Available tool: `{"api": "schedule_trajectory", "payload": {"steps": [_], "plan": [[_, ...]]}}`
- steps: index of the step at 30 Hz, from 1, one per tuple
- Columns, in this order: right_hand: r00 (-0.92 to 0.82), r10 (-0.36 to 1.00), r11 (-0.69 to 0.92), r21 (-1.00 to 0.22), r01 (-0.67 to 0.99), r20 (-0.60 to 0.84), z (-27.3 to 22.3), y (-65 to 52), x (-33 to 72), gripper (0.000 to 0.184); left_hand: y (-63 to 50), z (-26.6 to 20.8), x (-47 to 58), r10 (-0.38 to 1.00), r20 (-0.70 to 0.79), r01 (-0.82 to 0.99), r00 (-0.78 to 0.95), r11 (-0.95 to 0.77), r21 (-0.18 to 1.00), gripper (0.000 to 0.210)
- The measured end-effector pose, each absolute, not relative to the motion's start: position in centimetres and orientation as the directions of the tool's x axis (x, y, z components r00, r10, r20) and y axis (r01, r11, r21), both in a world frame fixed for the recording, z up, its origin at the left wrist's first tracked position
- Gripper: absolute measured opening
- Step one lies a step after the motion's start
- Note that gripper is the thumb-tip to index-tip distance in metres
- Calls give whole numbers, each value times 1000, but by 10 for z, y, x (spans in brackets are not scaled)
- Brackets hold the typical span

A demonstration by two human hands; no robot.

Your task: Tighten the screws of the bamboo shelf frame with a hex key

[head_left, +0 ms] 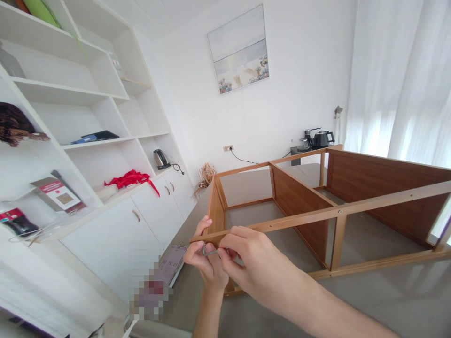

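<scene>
At near corner of wooden frame (pixel 299 219) resting on grey surface (pixel 398 293): right hand (pixel 252 253), grip pinched on bent metal key (pixel 210 253); left hand (pixel 212 270) clamped round corner. Key seems light, stiff, slippery; best held by long arm. Frame probably rigid; steady by rails.

I see way into wooden frame (pixel 303 219) from above, left of its middle panel (pixel 299 190), which bars crossing inside. Phone (pixel 173 263) obstructs left of frame. Left hand (pixel 213 272), right hand (pixel 252 253) crowd frame's near-left corner.
</scene>
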State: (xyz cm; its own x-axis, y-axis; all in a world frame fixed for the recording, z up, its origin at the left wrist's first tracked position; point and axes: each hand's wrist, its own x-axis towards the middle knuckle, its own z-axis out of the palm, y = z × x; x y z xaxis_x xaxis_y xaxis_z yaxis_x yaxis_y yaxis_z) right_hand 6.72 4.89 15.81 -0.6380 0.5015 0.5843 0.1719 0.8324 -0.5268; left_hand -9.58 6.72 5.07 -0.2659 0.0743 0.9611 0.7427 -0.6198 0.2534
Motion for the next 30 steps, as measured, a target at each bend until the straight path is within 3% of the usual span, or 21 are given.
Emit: {"api": "schedule_trajectory", "payload": {"steps": [7,23,30], "plan": [[-619,556,791,-581,190,555,156,45,66,31,67,51,-96,74,964,746,-256,-618,246,22],[-640,575,789,-552,269,510,157,45,67,27,68,52,-96,59,961,753,-269,-609,248,15],[-736,557,816,-417,400,384,154,46,68,32,70,52,-97,39,960,756,-276,-608,242,14]]}}
